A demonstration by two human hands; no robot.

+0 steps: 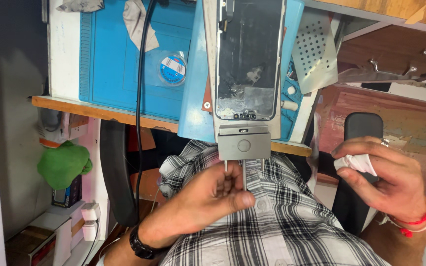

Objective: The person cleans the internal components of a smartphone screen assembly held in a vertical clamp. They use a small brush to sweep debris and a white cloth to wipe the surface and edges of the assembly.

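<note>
The left hand, wearing a black wristwatch, has its fingers curled shut around the thin metal rods that stick out of a grey metal clamp fixture. Just beyond those fingers, the fixture holds an opened smartphone frame with a dark, scuffed inner face, lying on a blue work mat on the bench. Off to the side of the left hand, well apart from it, the right hand pinches a small wad of white tissue between thumb and fingers; a red thread band circles its wrist. Farther out past the left hand, a black cable runs across the mat beside a round roll of tape, and a perforated metal plate lies next to the phone. Below both hands is a plaid shirt
</note>
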